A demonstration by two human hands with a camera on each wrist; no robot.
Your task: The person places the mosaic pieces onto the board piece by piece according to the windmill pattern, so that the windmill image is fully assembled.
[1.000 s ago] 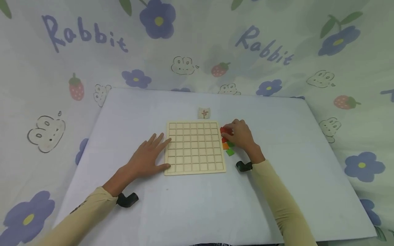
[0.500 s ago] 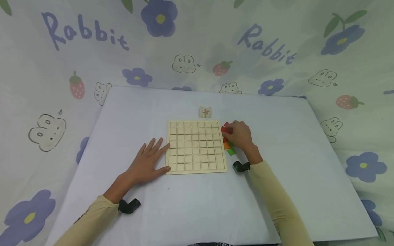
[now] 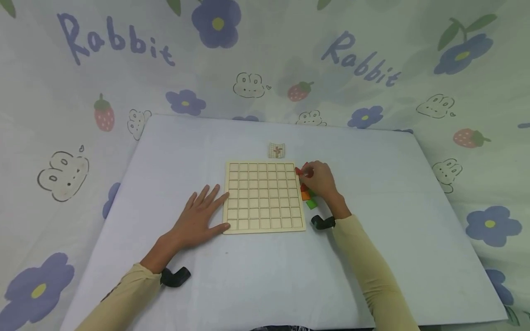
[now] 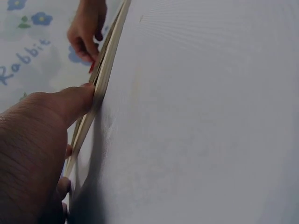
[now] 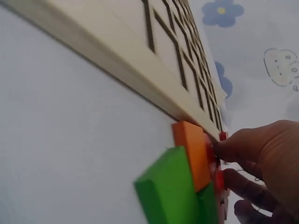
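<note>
The clearest change is at the right hand (image 3: 319, 179): half a second ago its fingertips were down among the red pieces, and now thumb and finger pinch a red piece (image 3: 299, 171) that juts out toward the wooden board (image 3: 265, 231). That piece is at the board's right side, near its corner toward the table's far edge; whether it touches the rim I cannot tell.

The left hand (image 3: 196, 218) lies with fingers spread wide, thumb and index finger on the board's left rim. It matches the picture from half a second ago; a second ago the index fingertip was a little farther along the rim, toward the table's far edge.

The board lies around the middle of the table (image 3: 414, 230), much as before. Other red pieces (image 3: 304, 188) are partly hidden under the right hand. Beside the board, on the side facing the table's right edge, the orange piece (image 3: 305, 196) and green piece (image 3: 312, 204) stay together. The patterned card (image 3: 276, 151) remains between the board and the table's far edge.
</note>
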